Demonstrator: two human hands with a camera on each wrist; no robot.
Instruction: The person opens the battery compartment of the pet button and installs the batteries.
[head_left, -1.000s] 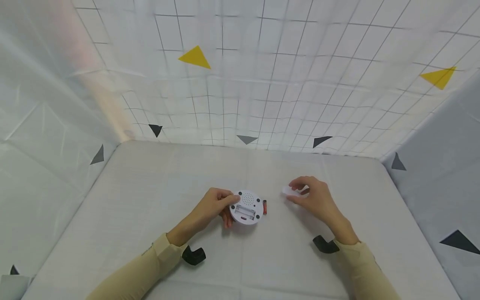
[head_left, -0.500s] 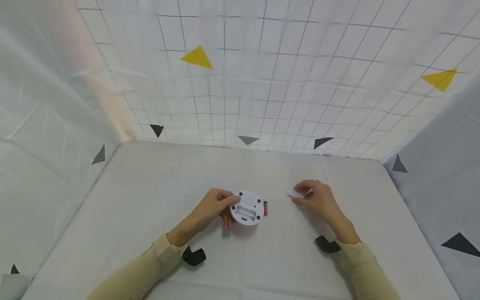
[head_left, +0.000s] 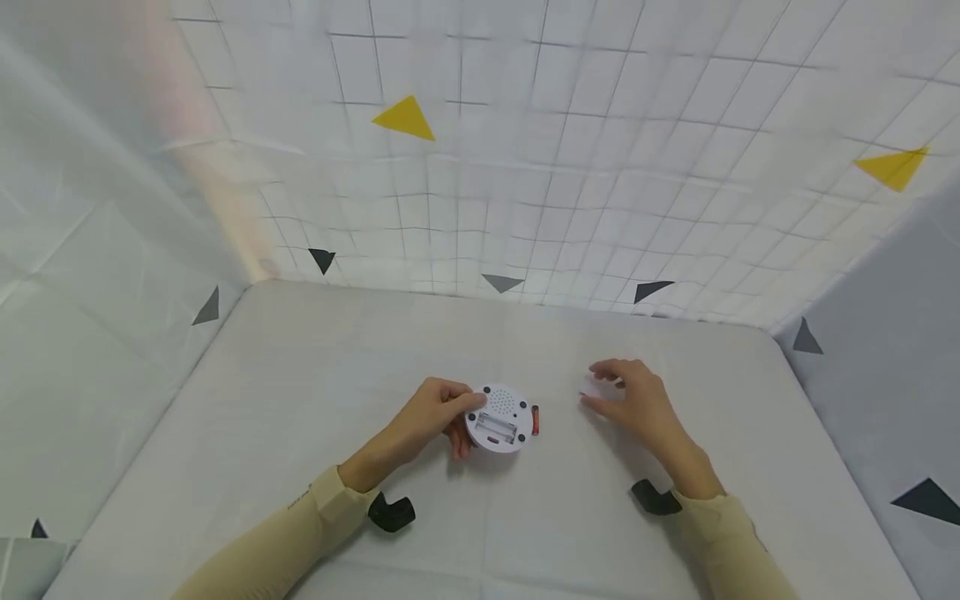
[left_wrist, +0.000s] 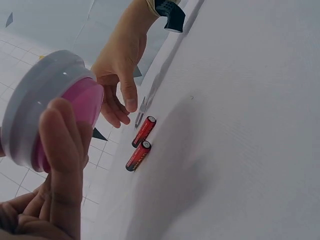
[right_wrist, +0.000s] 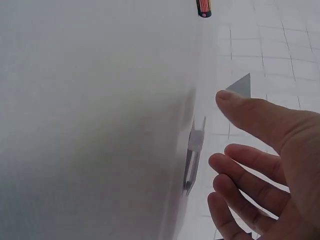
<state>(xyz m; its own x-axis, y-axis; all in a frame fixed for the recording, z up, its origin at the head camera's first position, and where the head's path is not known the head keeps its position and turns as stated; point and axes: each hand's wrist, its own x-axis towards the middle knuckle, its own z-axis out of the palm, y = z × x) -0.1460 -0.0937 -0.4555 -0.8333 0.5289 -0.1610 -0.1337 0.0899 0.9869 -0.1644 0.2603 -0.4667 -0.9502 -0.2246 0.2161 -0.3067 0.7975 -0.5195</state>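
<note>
Your left hand [head_left: 438,412] has its fingers clamped on the edge of a round white gadget [head_left: 500,417], thumb over the side with the holes, the others beneath by its pink face [left_wrist: 82,102]. The open battery slot [head_left: 496,428] faces up, just beyond your thumb tip. Your right hand [head_left: 632,398] is loosely curved, thumb and fingers apart. A small white plastic piece [right_wrist: 192,155] lies near those fingertips, seemingly on the surface [left_wrist: 250,125], though its pale outline is hard to read. Two red-and-black batteries [left_wrist: 144,132] lie close together on the surface, across the gadget from your left fingers, between both hands
</note>
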